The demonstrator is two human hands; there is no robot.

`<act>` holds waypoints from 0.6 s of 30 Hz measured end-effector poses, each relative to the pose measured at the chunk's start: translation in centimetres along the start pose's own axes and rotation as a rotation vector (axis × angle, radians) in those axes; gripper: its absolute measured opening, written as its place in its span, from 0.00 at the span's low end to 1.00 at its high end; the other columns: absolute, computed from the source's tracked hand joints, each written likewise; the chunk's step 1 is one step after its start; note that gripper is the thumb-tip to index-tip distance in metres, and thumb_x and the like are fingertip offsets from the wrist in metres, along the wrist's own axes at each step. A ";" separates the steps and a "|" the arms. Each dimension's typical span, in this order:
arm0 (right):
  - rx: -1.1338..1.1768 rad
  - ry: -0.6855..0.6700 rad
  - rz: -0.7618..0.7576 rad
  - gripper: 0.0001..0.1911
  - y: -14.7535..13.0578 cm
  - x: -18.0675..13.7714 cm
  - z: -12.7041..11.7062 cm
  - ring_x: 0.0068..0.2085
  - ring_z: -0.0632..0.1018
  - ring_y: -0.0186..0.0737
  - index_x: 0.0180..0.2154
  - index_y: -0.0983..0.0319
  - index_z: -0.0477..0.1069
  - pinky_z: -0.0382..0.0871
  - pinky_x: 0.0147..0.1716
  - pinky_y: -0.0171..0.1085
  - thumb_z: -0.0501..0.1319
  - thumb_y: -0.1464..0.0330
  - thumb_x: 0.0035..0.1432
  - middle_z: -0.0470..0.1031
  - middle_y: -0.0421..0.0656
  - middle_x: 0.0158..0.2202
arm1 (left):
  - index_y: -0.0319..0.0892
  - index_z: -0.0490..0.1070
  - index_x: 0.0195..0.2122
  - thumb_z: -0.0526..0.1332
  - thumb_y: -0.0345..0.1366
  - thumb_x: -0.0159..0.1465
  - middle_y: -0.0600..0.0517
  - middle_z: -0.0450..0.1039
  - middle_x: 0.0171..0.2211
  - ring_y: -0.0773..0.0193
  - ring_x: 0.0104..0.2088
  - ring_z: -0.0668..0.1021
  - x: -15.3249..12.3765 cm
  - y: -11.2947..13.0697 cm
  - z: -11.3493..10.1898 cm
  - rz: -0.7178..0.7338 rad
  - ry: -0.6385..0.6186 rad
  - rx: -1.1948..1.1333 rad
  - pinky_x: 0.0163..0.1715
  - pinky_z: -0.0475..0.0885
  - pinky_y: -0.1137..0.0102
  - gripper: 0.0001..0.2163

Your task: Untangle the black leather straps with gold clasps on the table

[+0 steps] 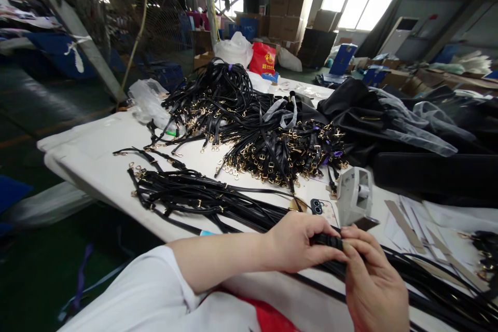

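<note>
My left hand (298,243) is closed, its thumb and fingers pinching a short dark section of a black strap (329,240). Fingertips of my right hand (375,280) meet the left ones there and grip the strap's other side. What exactly lies between the fingertips is partly hidden. Under and beside both hands runs a long bundle of black straps (187,192) with gold-coloured buckles and clasps at its left end. A phone (326,211) with a patterned case lies just beyond my hands, next to a pale tape dispenser (353,192).
A big heap of black straps with gold clasps (268,153) covers the middle of the white table (85,140). Black bags (358,114) with clear wrapping lie at right, near strips of card (408,228). A red bag (262,58) stands at the back.
</note>
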State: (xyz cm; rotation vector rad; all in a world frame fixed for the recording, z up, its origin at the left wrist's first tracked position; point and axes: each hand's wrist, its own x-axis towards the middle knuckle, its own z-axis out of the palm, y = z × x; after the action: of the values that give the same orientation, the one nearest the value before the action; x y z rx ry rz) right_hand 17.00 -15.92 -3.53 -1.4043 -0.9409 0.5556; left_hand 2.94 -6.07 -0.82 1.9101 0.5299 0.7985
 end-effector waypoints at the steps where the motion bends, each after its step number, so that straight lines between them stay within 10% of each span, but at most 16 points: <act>1: -0.001 0.010 -0.003 0.07 0.0 0.0 0.1 0.55 0.72 0.51 0.31 0.60 0.73 0.64 0.56 0.47 0.66 0.63 0.57 0.73 0.47 0.50 | 0.37 0.78 0.37 0.70 0.43 0.56 0.54 0.72 0.24 0.71 0.23 0.69 0.1 0.0 0.1 0.001 0.002 0.001 0.25 0.63 0.76 0.14; 18: -0.123 -0.134 -0.118 0.07 -0.5 1.6 -0.9 0.53 0.72 0.48 0.33 0.58 0.70 0.65 0.54 0.43 0.62 0.63 0.61 0.72 0.45 0.46 | 0.38 0.76 0.43 0.63 0.46 0.63 0.50 0.77 0.30 0.68 0.27 0.75 0.6 0.2 -0.8 0.064 -0.085 0.047 0.29 0.68 0.76 0.16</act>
State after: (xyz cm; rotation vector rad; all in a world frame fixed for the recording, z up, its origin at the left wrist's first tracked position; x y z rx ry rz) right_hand 18.51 -15.19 -2.57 -1.4242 -1.1741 0.5146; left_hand 2.74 -5.26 -0.21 2.0034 0.4412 0.7482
